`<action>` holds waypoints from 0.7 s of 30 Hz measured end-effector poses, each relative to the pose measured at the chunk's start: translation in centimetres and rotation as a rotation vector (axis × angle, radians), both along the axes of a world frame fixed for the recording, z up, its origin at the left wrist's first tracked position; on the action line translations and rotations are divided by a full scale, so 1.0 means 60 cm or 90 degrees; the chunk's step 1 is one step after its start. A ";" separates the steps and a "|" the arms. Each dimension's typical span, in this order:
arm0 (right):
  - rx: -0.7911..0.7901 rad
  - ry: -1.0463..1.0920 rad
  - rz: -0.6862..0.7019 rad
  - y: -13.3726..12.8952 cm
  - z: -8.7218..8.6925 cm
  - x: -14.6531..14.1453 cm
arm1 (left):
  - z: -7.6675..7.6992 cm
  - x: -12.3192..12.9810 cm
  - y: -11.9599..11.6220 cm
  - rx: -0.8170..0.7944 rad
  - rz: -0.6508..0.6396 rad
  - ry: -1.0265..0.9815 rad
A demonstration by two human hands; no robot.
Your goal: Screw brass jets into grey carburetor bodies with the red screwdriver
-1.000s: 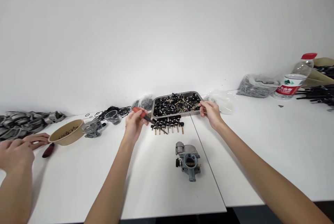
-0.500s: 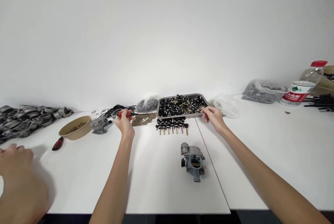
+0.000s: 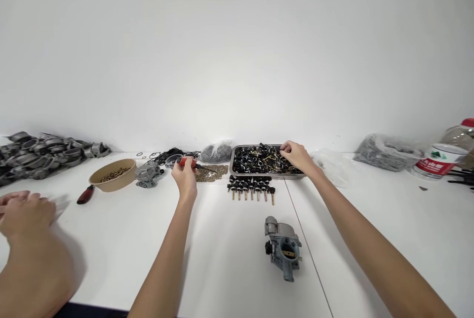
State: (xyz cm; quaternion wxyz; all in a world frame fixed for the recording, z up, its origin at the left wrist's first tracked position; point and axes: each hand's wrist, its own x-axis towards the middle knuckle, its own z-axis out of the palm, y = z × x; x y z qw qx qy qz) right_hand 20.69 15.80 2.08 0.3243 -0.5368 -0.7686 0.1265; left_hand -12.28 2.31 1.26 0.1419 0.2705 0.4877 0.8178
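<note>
My left hand (image 3: 185,178) is closed round a red-handled screwdriver (image 3: 188,162), its dark shaft pointing right above a patch of small brass parts (image 3: 212,174). Over the right end of a metal tray (image 3: 233,164), my right hand (image 3: 296,154) has its fingers pinched together; whatever is between them is too small to make out. The tray is heaped with black and brass screw-like parts (image 3: 259,157). Similar parts (image 3: 252,187) stand in a row along its front edge. Nearer to me lies a grey carburetor (image 3: 284,249), touched by neither hand.
At left are another person's hand (image 3: 27,214), a second screwdriver (image 3: 86,194), a tan bowl (image 3: 129,176) of brass pieces, another carburetor body (image 3: 148,176) and a pile of grey castings (image 3: 44,155). On the right stand bagged parts (image 3: 387,152) and a plastic bottle (image 3: 435,162).
My right hand has moved from the tray's front right corner to above its contents. My left hand still holds the screwdriver. The whole view has shifted, placing things lower and slightly further right.
</note>
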 end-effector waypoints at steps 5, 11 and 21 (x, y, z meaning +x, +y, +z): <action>0.056 -0.178 0.013 0.062 -0.017 -0.024 | 0.001 -0.003 -0.002 -0.009 -0.009 -0.006; 0.110 -0.335 0.075 0.081 -0.036 -0.043 | 0.004 -0.001 -0.004 -0.012 -0.014 -0.015; 0.158 -0.436 0.095 0.086 -0.051 -0.061 | 0.008 -0.006 -0.008 -0.018 -0.013 -0.017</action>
